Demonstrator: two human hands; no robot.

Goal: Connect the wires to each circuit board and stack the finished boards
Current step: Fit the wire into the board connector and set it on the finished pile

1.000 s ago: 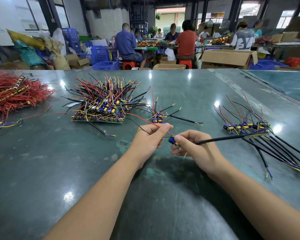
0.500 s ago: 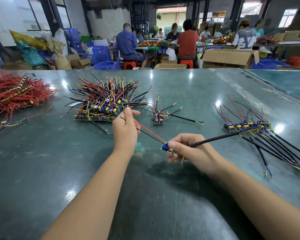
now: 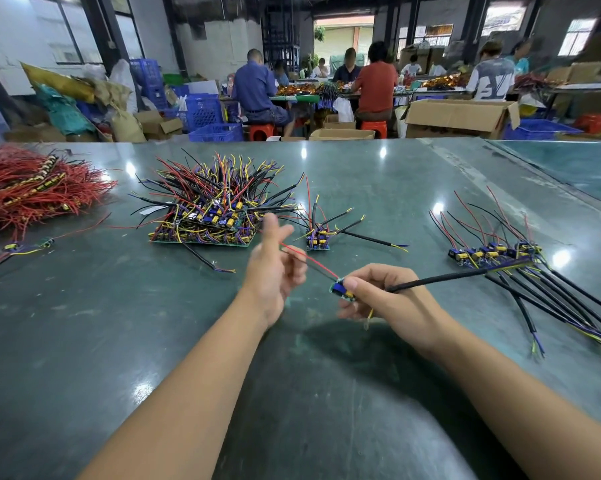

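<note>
Right hand [image 3: 392,299] pinches a small board [image 3: 342,289] above the tabletop's [image 3: 84,341] middle, a black cable [image 3: 441,279] trailing from it toward the right edge. Left hand [image 3: 274,268], fingers loosely spread, has the board's red wire [image 3: 309,259] running across its fingers; whether it grips the wire cannot be told. A large stack [image 3: 205,216] of wired boards lies toward the far edge, a small stack [image 3: 318,237] just beside it, and a row [image 3: 493,252] of boards near the right edge.

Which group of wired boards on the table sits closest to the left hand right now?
The small stack just beyond the left hand. The big pile lies farther left, and the row sits far right.
</note>
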